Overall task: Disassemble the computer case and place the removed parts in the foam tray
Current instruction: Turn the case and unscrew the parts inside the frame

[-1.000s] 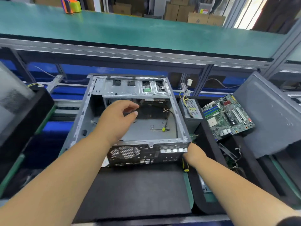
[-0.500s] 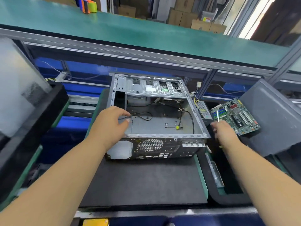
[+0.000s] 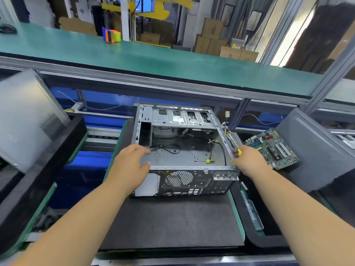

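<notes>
- An open grey sheet-metal computer case (image 3: 182, 150) lies on its side between the two hands, its open face up, on a dark foam mat (image 3: 169, 223) that reaches back toward the person.
- Inside it looks mostly stripped: a bare metal floor, a perforated drive cage across the far end, and loose black cables (image 3: 169, 148) trailing over the floor, one ending in a small yellow connector (image 3: 207, 161).
- Its rear panel faces the person, showing a round honeycomb fan grille (image 3: 178, 178) and rows of port cut-outs.
- The left hand (image 3: 130, 166) grips the case's near left corner, fingers curled over the rim, thumb along the near edge.
- The right hand (image 3: 247, 160) sits at the near right corner, curled around a yellow-handled screwdriver (image 3: 237, 148) whose shaft points away along the case's right wall.
- Just beyond the right hand, a green motherboard (image 3: 272, 148) lies tilted in the black foam tray (image 3: 269, 240), which runs along the outside of the right arm.
- Half a second ago the right hand was out over the tray near the motherboard; it is now at the case corner.
- The left hand has shifted from inside the case's left side to the near rim.
</notes>
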A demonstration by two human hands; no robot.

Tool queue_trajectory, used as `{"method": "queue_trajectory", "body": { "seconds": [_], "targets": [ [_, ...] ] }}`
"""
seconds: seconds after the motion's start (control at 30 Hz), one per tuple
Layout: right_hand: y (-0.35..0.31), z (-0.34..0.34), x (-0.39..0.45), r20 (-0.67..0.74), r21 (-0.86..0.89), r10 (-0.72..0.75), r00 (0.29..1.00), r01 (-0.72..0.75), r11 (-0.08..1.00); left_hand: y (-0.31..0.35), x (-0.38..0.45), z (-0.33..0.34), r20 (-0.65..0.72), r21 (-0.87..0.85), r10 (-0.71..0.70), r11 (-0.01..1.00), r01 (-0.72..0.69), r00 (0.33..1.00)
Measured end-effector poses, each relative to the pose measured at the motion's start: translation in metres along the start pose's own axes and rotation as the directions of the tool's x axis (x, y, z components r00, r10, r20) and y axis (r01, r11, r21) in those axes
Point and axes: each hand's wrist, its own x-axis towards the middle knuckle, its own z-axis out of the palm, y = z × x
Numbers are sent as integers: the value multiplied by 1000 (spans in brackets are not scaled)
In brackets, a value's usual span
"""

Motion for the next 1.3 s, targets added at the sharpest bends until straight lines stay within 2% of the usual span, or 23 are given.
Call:
{"method": "queue_trajectory", "body": {
  "seconds": [0.2,0.33,0.5,0.67,0.8,0.87,1.0,1.13,1.2,1.3],
  "targets": [
    [-17,-3,-19,1,-235,-83,997,81,969,19,-13,9,-38,-55,-74,996,72,997],
    [-30,6,-53,21,-307,-234,972,229,924,37,-15,22,-71,-49,-49,998,46,996],
    [-44,15,-87,143,-295,-331,933,360,885,70,-23,39,-42,-37,-40,999,39,998],
    [-29,-5,-53,249,-181,-390,886,438,880,103,-32,49,11,50,-38,998,37,999],
    [-12,-7,-18,210,-181,-508,835,544,819,122,-37,56,2,69,-98,993,97,995],
    [-4,-3,0,184,-190,-560,808,588,786,128,-39,63,-59,128,-157,978,163,986],
    [3,5,37,259,-222,-610,749,661,717,139,-43,79,-174,186,-393,887,422,903],
    [4,12,55,327,-262,-653,683,730,632,146,-46,92,-187,63,-642,748,661,744],
    [6,15,58,302,-269,-687,661,750,604,147,-45,96,-136,-68,-717,695,716,684],
    [11,16,60,270,-247,-725,634,773,584,146,-43,99,-84,-156,-744,667,729,663]
  ]
}}
